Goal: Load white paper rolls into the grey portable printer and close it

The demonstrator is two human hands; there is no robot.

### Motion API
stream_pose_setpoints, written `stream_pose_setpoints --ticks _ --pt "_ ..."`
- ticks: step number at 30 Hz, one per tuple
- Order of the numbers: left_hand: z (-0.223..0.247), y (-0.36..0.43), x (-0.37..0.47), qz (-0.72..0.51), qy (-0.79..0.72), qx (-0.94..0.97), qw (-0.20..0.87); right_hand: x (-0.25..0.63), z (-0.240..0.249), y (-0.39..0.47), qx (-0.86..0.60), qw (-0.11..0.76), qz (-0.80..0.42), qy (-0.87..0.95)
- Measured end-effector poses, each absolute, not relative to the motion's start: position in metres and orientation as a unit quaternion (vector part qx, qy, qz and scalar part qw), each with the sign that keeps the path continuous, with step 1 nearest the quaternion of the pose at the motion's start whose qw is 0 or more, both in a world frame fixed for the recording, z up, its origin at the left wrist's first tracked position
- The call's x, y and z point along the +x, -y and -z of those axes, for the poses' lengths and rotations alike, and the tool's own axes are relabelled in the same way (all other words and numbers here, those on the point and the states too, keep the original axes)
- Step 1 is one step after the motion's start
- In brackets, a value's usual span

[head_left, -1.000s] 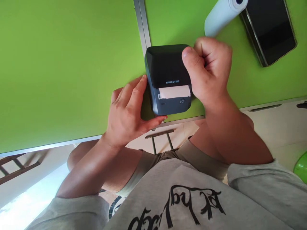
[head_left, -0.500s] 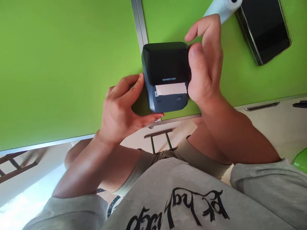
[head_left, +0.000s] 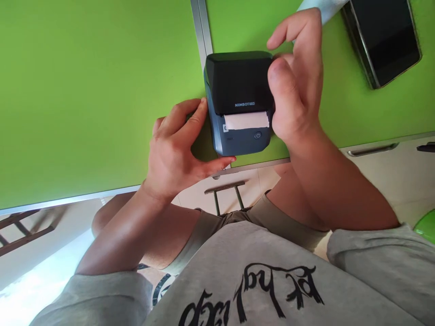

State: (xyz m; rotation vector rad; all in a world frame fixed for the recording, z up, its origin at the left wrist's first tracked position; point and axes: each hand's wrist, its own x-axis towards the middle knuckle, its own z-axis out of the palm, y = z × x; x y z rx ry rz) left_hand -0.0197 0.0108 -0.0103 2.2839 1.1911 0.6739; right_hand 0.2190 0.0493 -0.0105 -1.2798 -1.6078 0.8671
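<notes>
A dark blue-grey label printer (head_left: 242, 146) with a black lid (head_left: 239, 83) marked NIIMBOT sits near the front edge of the green table. From the slot below the lid, a short strip of pale paper (head_left: 247, 121) sticks out. My left hand (head_left: 178, 147) holds the printer's left side with its fingertips, its thumb along the front edge. Against the right side presses the base of my right hand (head_left: 297, 90); its thumb lies by the lid and its index finger is bent above the back right corner. The other right fingers are partly hidden.
A white paper roll (head_left: 324, 8) lies behind my right hand, partly out of view. Right of it is a black smartphone (head_left: 387, 43). A metal strip (head_left: 201, 27) divides the green tabletop (head_left: 84, 90). Below the edge is a drawer handle (head_left: 373, 150).
The printer, table and phone all appear slightly higher and further right, as the view has shifted. Both hands keep nearly the same hold on the printer.
</notes>
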Motion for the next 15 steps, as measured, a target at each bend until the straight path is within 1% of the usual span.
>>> stream_pose_setpoints --ticks 2,3,6,8,12,15 --pt "0.009 -0.010 -0.018 -0.242 -0.440 0.831 0.238 0.224 0.005 -0.049 -0.467 0.474 -0.347 0.661" --pt "0.009 -0.010 -0.017 -0.239 -0.446 0.829 0.239 0.227 0.000 -0.048 -0.445 0.477 -0.353 0.671" --pt "0.008 -0.010 -0.016 -0.227 -0.461 0.822 0.246 0.237 -0.014 -0.047 -0.442 0.394 -0.418 0.689" --pt "0.008 -0.010 -0.015 -0.217 -0.464 0.821 0.252 0.242 -0.020 -0.047 -0.448 0.369 -0.440 0.685" --pt "0.009 -0.010 -0.016 -0.205 -0.464 0.819 0.269 0.247 -0.019 -0.048 -0.413 0.392 -0.421 0.706" --pt "0.009 -0.010 -0.016 -0.203 -0.463 0.822 0.262 0.246 -0.017 -0.046 -0.385 0.443 -0.369 0.721"
